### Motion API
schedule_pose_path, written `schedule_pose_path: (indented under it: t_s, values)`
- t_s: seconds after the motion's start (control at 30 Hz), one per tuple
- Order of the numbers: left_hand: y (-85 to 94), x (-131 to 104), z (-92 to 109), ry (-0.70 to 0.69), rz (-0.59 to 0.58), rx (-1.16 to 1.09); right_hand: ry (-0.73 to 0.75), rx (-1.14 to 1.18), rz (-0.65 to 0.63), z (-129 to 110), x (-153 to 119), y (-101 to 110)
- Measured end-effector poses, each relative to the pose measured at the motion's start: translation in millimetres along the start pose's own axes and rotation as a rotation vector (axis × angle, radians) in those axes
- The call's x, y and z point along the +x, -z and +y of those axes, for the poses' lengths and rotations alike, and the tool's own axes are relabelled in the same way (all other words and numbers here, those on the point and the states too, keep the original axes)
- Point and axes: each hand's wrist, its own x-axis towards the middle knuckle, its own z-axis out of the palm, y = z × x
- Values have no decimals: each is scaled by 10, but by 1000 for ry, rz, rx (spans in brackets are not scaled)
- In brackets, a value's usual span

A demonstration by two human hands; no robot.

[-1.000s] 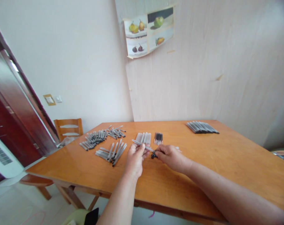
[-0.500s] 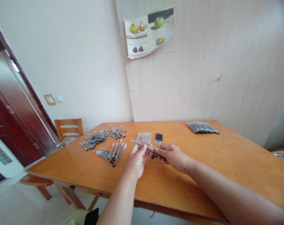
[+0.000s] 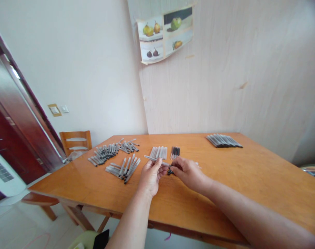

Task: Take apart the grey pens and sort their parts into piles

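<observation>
My left hand (image 3: 152,174) is closed around a pen (image 3: 164,163) with a pale, see-through barrel, tilted with its left end higher. At the barrel's right end, the fingertips of my right hand (image 3: 186,173) pinch it; any small part between them is hidden. Small black pieces (image 3: 170,171) lie on the table just under that hand, partly covered. Behind my hands are a row of clear pen barrels (image 3: 159,152) and a row of dark refills (image 3: 175,152). Left of my left hand lies a loose pile of grey pens with black ends (image 3: 125,167).
More pens lie in heaps (image 3: 107,154) at the table's left side. A neat row of pens (image 3: 223,140) is at the back right of the wooden table (image 3: 251,180). A wooden chair (image 3: 76,141) stands beyond the left edge. The wall rises behind the table.
My right hand has turned slightly, its knuckles higher and its fingers more curled at the pen's end. The left hand keeps its hold on the pen.
</observation>
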Motion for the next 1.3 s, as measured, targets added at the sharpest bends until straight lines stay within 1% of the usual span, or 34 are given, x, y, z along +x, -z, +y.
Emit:
schedule_pose_path:
  t_s: [0.07, 0.13, 0.3, 0.33, 0.5, 0.67, 0.7, 0.83, 0.9, 1.0, 1.07, 1.2, 1.3]
  values:
    - [1, 5, -3, -9, -1, -2, 12, 14, 5, 2, 1, -8]
    - [1, 8, -7, -13, -8, -8, -15, 41, -16, 4, 3, -15]
    - [-3, 4, -21, -18, 10, 24, -49, 77, -138, 7, 4, -7]
    - [-4, 2, -24, -22, 16, 34, -52, 68, -140, 10, 7, -7]
    - [-9, 5, -33, -40, 14, 51, -46, 58, -64, 22, 21, -28]
    - [-8, 12, -36, -41, 12, 73, -125, 124, -125, 8, 14, -22]
    - [-9, 10, -35, -38, 0, 70, -142, 145, -133, 11, 16, -20]
    - [-8, 3, -34, -20, -112, 8, -225, 269, -155, 54, 37, -26]
    - [-5, 5, -37, -17, -127, -1, -214, 259, -149, 81, 49, -33]
    - [-3, 11, -42, -16, -100, 41, -130, 142, -69, 104, 57, -35]
    - [-3, 15, -43, -19, -84, 59, -101, 94, -33, 109, 56, -31]
    - [2, 26, -47, -22, -59, 63, -134, 129, -85, 134, 47, -30]
    - [7, 30, -51, -24, -44, 76, -125, 121, -113, 165, 50, -43]
